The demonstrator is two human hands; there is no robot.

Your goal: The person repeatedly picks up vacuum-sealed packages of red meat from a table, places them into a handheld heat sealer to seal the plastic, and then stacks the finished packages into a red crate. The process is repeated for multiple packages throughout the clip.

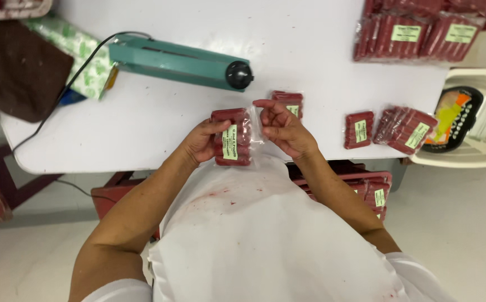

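Note:
A clear plastic bag of dark red sausage sticks with a pale green label (233, 138) is held over the near edge of the white table (159, 128). My left hand (201, 141) grips its left side. My right hand (281, 127) pinches the bag's open clear end on the right. Just behind my right hand lies another sealed pack (291, 101) on the table. A teal heat sealer with a black knob (181, 62) lies across the table beyond my hands.
Two more red packs (359, 129) (408, 128) lie to the right, and a stack of labelled packs (422, 31) sits at the far right corner. A white plastic chair holding a dark tray (466, 120) stands right of the table. A brown cloth (22, 70) lies at left.

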